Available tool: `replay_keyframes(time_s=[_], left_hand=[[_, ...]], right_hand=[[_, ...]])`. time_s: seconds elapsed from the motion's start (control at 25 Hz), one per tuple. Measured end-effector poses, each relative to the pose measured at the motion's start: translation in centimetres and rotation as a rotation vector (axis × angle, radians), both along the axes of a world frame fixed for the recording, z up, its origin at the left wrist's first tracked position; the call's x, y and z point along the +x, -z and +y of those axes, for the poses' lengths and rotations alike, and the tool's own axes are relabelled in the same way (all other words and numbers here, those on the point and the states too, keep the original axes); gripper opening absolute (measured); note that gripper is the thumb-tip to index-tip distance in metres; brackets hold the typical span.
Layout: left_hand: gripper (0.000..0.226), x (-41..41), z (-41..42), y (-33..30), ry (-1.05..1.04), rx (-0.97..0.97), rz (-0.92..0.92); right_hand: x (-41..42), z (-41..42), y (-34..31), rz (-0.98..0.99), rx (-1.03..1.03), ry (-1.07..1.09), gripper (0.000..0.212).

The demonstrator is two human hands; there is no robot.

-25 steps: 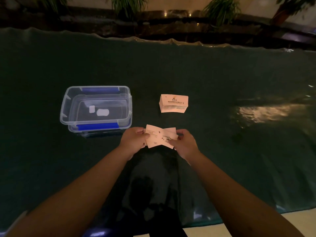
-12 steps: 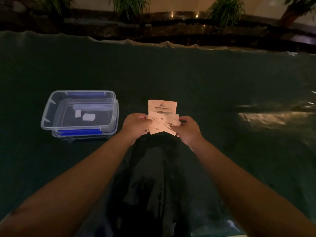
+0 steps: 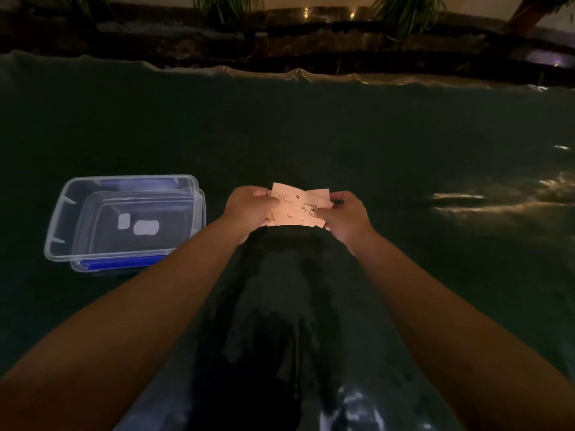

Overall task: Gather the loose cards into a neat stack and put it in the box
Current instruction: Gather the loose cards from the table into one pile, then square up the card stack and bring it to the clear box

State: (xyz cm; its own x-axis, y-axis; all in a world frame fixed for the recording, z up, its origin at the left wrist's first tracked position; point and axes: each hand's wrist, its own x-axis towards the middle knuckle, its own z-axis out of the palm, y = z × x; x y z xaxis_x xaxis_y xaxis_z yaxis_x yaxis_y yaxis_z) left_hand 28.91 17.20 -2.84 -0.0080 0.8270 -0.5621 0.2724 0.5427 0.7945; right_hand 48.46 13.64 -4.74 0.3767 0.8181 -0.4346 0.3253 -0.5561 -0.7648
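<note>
Sitting open at far left, the clear plastic box (image 3: 124, 220) w/ blue clips waits on the dark green tablecloth (image 3: 373, 144), well apart from the hands. Left hand (image 3: 249, 209) pinches the left end of the pink cards (image 3: 298, 206), right hand (image 3: 345, 217) the right end; cards are fanned & skewed, one corner sticking up. Best approach imo: loosen both grips slightly, tap the edges square, then carry left to the box.
</note>
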Motion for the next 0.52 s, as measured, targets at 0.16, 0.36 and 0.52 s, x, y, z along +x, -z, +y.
replay_keyframes(time_s=[0.16,0.36,0.52], left_hand=[[0.045,0.6,1.8,0.4,0.003,0.027,0.011],[0.045,0.5,2.7,1.0,0.049,0.046,0.075],[0.042,0.1,2.9,1.2,0.066,0.052,0.096]], right_hand=[[0.4,1.9,0.7,-0.010,0.004,-0.008,0.040],[0.4,3.1,1.2,-0.029,-0.017,-0.019,0.041],[0.0,3.5,1.4,-0.030,-0.050,-0.038,0.043]])
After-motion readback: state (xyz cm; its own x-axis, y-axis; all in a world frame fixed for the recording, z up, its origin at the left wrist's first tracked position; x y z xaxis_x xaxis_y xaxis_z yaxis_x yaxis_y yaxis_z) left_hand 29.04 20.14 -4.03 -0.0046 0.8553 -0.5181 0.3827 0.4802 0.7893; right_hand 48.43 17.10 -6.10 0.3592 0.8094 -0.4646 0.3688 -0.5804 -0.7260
